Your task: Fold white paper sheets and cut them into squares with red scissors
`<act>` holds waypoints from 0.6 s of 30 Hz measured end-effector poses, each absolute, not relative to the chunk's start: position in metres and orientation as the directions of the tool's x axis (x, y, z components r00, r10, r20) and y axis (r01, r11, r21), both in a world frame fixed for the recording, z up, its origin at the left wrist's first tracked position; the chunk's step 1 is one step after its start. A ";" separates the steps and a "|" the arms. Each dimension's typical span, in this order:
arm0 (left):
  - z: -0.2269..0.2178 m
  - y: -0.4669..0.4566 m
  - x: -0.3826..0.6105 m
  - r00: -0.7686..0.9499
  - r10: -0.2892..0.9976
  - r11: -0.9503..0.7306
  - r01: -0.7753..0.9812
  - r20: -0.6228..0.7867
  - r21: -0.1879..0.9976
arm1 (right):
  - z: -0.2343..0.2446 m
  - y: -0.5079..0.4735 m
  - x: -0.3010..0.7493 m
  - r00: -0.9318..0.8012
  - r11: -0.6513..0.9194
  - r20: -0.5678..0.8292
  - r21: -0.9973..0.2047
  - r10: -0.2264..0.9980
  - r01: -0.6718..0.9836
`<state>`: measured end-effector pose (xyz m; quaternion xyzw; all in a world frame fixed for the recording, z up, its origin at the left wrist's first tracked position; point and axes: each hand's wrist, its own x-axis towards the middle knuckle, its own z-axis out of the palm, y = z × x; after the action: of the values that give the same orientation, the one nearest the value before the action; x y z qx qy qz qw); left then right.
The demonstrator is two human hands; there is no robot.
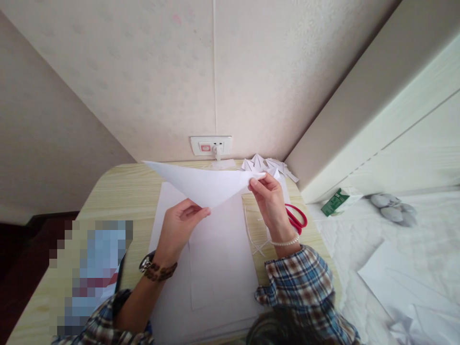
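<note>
A white sheet of paper (pixel 208 184), folded to a triangle, is held up above the table. My left hand (pixel 181 223) pinches its lower corner between thumb and fingers. At the right corner, my right hand (pixel 266 191) grips the paper with thumb and fingertips. The paper's long pointed end reaches out to the left. Under my hands lie large white sheets (pixel 223 268) on the table. Red-handled scissors (pixel 297 218) rest just right of my right wrist, their blades hidden from me.
Folded paper pieces (pixel 257 163) sit at the table's back right. Thin white paper strips (pixel 257 242) lie beside the sheets. A pixelated device (pixel 97 273) is at left. A wall socket (pixel 211 145) holds a plug. Right of the table are a green-white carton (pixel 336 202) and loose papers (pixel 402 278).
</note>
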<state>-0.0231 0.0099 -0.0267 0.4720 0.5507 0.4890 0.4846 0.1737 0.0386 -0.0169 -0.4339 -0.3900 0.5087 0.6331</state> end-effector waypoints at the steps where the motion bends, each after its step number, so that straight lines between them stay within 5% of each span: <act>1: -0.027 0.011 -0.025 -0.139 0.990 0.021 0.063 -0.012 0.998 | -0.018 0.038 0.172 0.143 0.089 0.046 -0.946 0.989 -0.312; 5: -0.024 0.010 -0.032 -0.279 0.884 -0.313 0.246 0.376 0.917 | -0.023 0.037 0.165 -0.101 -0.115 -0.086 -0.935 0.991 -0.335; 11: -0.019 0.007 -0.034 -0.389 0.670 -0.443 0.474 0.632 0.761 | -0.022 0.033 0.158 -0.328 -0.279 -0.152 -0.880 0.932 -0.383; 15: -0.018 0.006 -0.032 -0.350 0.681 -0.433 0.515 0.643 0.739 | -0.014 0.029 0.155 -0.244 -0.165 -0.113 -0.964 0.963 -0.206; 18: -0.016 0.006 -0.030 -0.343 0.789 -0.392 0.356 0.509 0.848 | -0.012 0.029 0.154 -0.135 -0.071 -0.052 -0.987 0.989 -0.143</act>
<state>-0.0299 0.0057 -0.0159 0.5465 0.5238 0.6303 0.1720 0.1542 0.0288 -0.0124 -0.4430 -0.4779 0.5825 0.4860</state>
